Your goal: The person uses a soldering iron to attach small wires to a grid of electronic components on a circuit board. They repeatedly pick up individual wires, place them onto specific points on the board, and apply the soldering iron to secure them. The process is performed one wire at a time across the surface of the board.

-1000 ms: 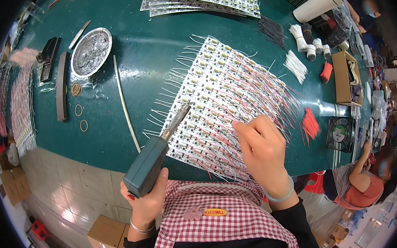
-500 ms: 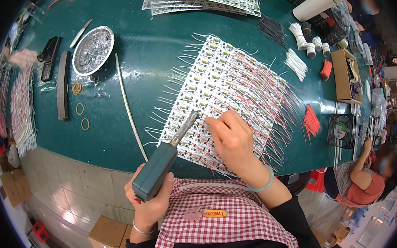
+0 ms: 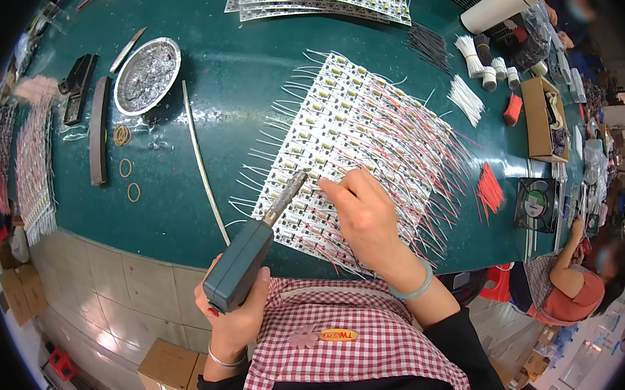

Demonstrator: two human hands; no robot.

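Far left, wired strips point(image 3: 34, 171) lie on the green tabletop point(image 3: 160, 187). Next come a dark bar point(image 3: 98, 134), loose rubber bands point(image 3: 122, 136) and a metal bowl point(image 3: 135, 112) containing silvery scrap. The left hand point(image 3: 237, 312) has its grip clamped around the handle of a soldering iron point(image 3: 239, 265). The iron's tip is over the circuit board panel point(image 3: 349, 142), mid-tabletop; contact cannot be determined. Right hand point(image 3: 366, 216): over the panel, just beside the tip, thumb and forefinger together; whether a wire is pinched cannot be told. Further right: red wires point(image 3: 490, 190), then a cardboard box point(image 3: 537, 121).
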